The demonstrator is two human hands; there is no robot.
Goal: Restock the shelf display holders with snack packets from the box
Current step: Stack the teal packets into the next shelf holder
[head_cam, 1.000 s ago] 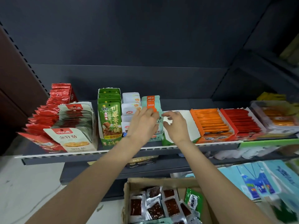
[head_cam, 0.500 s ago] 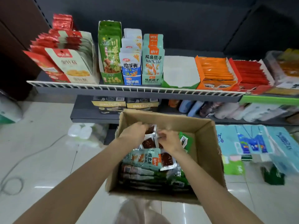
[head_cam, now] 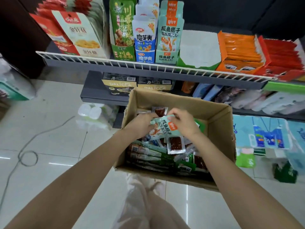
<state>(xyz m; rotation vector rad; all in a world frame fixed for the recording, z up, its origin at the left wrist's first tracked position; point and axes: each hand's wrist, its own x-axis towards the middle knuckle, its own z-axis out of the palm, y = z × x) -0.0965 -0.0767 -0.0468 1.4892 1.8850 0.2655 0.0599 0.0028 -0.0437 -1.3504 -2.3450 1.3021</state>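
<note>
Head view: we see both hands inside cardboard box [head_cam: 219, 123] on floor below shelf. Left hand [head_cam: 140, 125] and right hand [head_cam: 184, 123] each pinch opposite ends of mint-green snack packet [head_cam: 162, 129], lifted just above loose packets [head_cam: 175, 146] in box. On shelf above, matching mint-green display holder [head_cam: 167, 54] stands between blue holder [head_cam: 145, 55] and empty white-lined holder [head_cam: 198, 50].

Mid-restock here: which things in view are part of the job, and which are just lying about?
Job: cardboard box; teal packet held by left hand and right hand; teal display holder; empty green holder.
Lying about: floor cable; tissue packs.
</note>
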